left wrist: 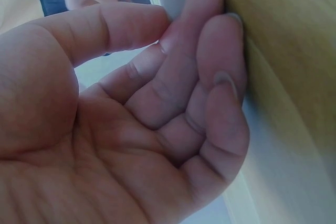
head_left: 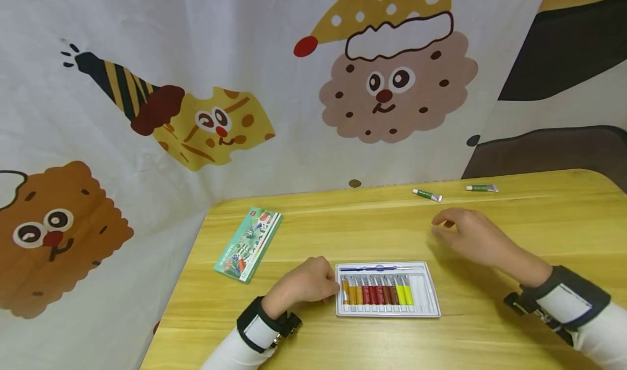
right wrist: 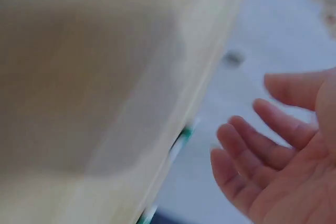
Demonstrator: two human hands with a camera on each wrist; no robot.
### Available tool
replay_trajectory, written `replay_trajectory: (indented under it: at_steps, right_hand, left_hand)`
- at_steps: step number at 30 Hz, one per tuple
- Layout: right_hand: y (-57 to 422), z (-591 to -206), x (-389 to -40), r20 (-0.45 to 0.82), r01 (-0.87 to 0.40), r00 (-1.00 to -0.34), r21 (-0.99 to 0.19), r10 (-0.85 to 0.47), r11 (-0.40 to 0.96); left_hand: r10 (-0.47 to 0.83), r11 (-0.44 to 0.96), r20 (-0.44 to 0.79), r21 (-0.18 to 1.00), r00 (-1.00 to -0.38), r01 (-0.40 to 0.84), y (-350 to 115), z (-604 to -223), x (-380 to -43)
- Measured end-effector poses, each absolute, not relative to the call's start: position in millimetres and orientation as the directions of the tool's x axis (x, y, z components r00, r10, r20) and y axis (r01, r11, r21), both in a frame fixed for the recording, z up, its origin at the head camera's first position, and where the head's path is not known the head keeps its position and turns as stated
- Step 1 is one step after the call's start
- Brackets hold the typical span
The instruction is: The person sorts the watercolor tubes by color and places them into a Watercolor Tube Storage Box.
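A white plastic tray (head_left: 388,316) of paint tubes lies on the table, with a blue-handled paintbrush (head_left: 374,269) along its back slot. Several paint tubes (head_left: 377,295) sit in a row, from ochre through red and brown to yellow; the slots at the right end hold none. My left hand (head_left: 307,282) is at the tray's left edge, thumb and index finger pinching its rim, the other fingers curled beside the table. Over the table right of the tray, my right hand (head_left: 470,236) is raised with loosely bent fingers and nothing in them. Two green-labelled paint tubes (head_left: 427,195) lie beyond it.
A teal paint box (head_left: 250,245) with a printed picture lies at the table's left. Behind the table's back edge hangs a white cloth (head_left: 294,163) with cartoon biscuits and cheese. The wooden tabletop (head_left: 343,228) extends around the tray.
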State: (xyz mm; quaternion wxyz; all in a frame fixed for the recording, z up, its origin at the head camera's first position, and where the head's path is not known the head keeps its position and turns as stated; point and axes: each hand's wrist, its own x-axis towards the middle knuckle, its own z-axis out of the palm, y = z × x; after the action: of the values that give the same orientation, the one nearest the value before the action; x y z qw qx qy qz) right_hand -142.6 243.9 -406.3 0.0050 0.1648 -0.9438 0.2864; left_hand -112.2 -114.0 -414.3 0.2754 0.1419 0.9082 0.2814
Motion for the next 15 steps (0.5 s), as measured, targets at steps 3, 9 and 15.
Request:
replay_trajectory:
  at_steps: [3, 9, 15]
  right_hand:
    - [272.6, -411.1, -170.1, 0.088, -0.316, -0.946, -0.479, -0.313, 0.819]
    - [318.4, -418.0, -210.4, 0.057, -0.321, -0.945, -0.34, -0.321, 0.884]
    - [342.5, -427.4, -228.1, 0.062, -0.328, -0.945, -0.175, -0.322, 0.928]
  left_hand:
    - [0.412, 0.805, -0.424, 0.584, -0.807, 0.104, -113.8, -414.6, -112.8]
    - [0.413, 0.804, -0.422, 0.585, -0.807, 0.106, -113.4, -414.9, -111.9]
    - [0.411, 0.806, -0.422, 0.582, -0.808, 0.106, -113.2, -415.4, -112.9]
